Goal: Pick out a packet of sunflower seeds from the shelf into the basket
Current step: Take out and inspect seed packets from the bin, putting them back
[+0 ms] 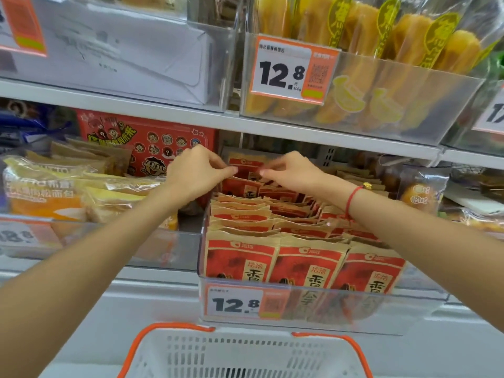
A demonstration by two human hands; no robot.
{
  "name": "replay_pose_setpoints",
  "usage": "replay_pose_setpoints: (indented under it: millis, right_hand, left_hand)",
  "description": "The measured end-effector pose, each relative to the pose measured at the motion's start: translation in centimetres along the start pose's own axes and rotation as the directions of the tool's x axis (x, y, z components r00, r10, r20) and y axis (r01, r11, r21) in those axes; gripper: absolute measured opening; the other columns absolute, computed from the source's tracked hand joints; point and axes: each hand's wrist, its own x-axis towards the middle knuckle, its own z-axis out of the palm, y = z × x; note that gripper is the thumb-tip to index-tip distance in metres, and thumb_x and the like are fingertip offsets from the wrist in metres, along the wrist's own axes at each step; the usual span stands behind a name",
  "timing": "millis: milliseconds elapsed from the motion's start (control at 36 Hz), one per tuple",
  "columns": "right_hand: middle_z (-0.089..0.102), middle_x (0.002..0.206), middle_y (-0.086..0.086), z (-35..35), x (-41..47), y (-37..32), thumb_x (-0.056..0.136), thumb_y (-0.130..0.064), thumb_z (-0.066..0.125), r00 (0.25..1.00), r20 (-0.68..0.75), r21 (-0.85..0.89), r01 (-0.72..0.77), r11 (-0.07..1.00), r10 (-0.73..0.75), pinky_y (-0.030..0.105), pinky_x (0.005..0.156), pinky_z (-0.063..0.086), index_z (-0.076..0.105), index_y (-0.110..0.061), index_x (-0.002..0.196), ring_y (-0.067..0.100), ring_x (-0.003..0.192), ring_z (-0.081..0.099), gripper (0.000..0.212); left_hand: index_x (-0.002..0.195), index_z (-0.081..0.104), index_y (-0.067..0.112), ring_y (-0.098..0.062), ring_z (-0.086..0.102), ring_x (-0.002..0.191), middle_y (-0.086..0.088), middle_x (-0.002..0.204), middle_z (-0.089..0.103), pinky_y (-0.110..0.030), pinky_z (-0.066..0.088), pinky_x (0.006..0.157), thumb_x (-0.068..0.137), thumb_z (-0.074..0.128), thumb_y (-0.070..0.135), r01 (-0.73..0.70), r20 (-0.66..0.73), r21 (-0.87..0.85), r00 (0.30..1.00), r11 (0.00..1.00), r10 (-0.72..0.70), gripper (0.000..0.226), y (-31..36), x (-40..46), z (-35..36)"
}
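While both arms reach deep over the clear plastic bin (203, 268) of sunflower seed packets (305, 266), the left hand (195, 173) and the right hand (290, 171) meet at the back of the rows. Each hand has its fingers curled, thumb and forefinger pinching a top corner of the rear seed packet (246, 166), a red and kraft-brown packet that stands upright at the far end of the bin, behind all the others. The left fingers hold its left corner, the right fingers its right corner. The packet is still among its row, not lifted clear of the bin. A red string bracelet (351, 199) with a small gold bead sits on the right wrist.

The bin's front wall carries a price tag (236, 302) reading 12.8. Below it, at the bottom edge of the view, is the white shopping basket (245, 356) with orange handles, well apart from the packet being held. To the left of the bin lie bagged breads (51, 186), and behind them stands a red cartoon-printed box (152, 140). On the shelf above, another clear bin holds yellow snack sticks (362, 50) with a second tag (289, 69) that also reads 12.8.
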Motion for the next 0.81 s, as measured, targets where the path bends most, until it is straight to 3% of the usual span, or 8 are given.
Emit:
replay_pose_setpoints:
  millis: [83,139,222,278,444,556,667,806]
  right_hand:
    - [0.07,0.109,0.006,1.0,1.3,0.1,0.093,-0.026,0.061,0.996,-0.081,-0.009,-0.042,0.999,0.041,0.037,0.091,0.054,0.05,-0.019,0.138,0.02,0.095,0.068,0.046]
    - [0.066,0.114,0.009,1.3,1.7,-0.4,0.095,-0.026,0.058,0.998,-0.047,-0.105,-0.054,0.993,0.049,0.038,0.091,0.053,0.044,-0.017,0.142,0.022,0.097,0.065,0.051]
    - [0.06,0.128,0.015,1.7,2.4,-0.9,0.098,-0.025,0.053,0.995,0.011,-0.205,-0.096,0.974,0.1,0.036,0.094,0.051,0.05,-0.008,0.136,0.027,0.108,0.062,0.042]
    - [0.064,0.12,0.014,2.1,2.7,-0.8,0.098,-0.025,0.051,0.994,0.007,-0.237,-0.107,0.965,0.112,0.036,0.091,0.052,0.053,-0.007,0.134,0.026,0.105,0.062,0.04]
    - [0.064,0.115,0.001,2.5,3.3,0.2,0.091,-0.033,0.064,0.989,-0.138,-0.233,-0.077,0.969,0.045,0.036,0.084,0.054,0.06,-0.025,0.12,0.021,0.1,0.062,0.03]
    - [0.065,0.101,-0.005,2.3,3.4,0.1,0.09,-0.029,0.067,0.983,-0.174,-0.175,-0.085,0.981,0.055,0.028,0.072,0.048,0.066,-0.029,0.09,0.014,0.09,0.06,0.001]
    - [0.071,0.098,-0.007,2.4,2.9,0.1,0.091,-0.024,0.066,0.972,-0.224,-0.091,-0.088,0.992,0.066,0.03,0.074,0.055,0.064,-0.037,0.07,0.013,0.087,0.064,0.024]
    - [0.073,0.099,-0.005,2.3,1.2,0.1,0.087,-0.025,0.07,0.961,-0.27,-0.029,-0.066,0.997,0.055,0.039,0.082,0.057,0.072,-0.033,0.077,0.015,0.092,0.066,0.013]
  left_hand:
    - [0.094,0.077,0.022,-0.001,0.053,0.053,0.02,0.053,0.052,-0.027,0.05,0.061,0.085,0.067,0.049,0.015,0.003,-0.061,1.0,0.998,-0.015,0.03,-0.3,0.1,0.8]
    - [0.092,0.077,0.022,0.0,0.052,0.053,0.021,0.053,0.051,-0.025,0.046,0.058,0.085,0.068,0.048,0.01,0.023,-0.065,1.0,0.998,-0.008,0.028,-0.5,-0.1,0.8]
    - [0.089,0.077,0.025,-0.001,0.052,0.053,0.022,0.051,0.051,-0.024,0.044,0.055,0.085,0.068,0.047,-0.004,0.036,-0.039,0.999,0.999,0.005,0.024,-0.6,-0.3,0.6]
    - [0.088,0.077,0.027,-0.002,0.055,0.056,0.021,0.054,0.053,-0.023,0.043,0.053,0.086,0.067,0.046,-0.019,0.046,-0.009,0.999,1.0,0.019,0.022,-0.5,-0.3,0.3]
    - [0.091,0.077,0.033,-0.006,0.063,0.065,0.021,0.055,0.056,-0.031,0.056,0.064,0.088,0.064,0.048,-0.045,0.046,0.039,0.998,0.998,0.043,0.02,-0.5,-0.7,-0.1]
    - [0.097,0.076,0.036,-0.006,0.064,0.068,0.024,0.056,0.053,-0.03,0.056,0.064,0.089,0.063,0.047,-0.068,0.045,0.038,0.997,0.997,0.066,0.019,-0.7,-1.0,-0.2]
    - [0.102,0.075,0.036,-0.006,0.061,0.069,0.026,0.057,0.049,-0.027,0.05,0.062,0.091,0.062,0.045,-0.077,0.045,0.05,0.996,0.996,0.075,0.019,-0.8,-1.2,-0.5]
    - [0.102,0.075,0.037,-0.007,0.066,0.074,0.024,0.058,0.055,-0.031,0.055,0.066,0.091,0.062,0.046,-0.068,0.086,0.094,0.994,0.993,0.06,0.02,-0.4,-1.3,-1.2]
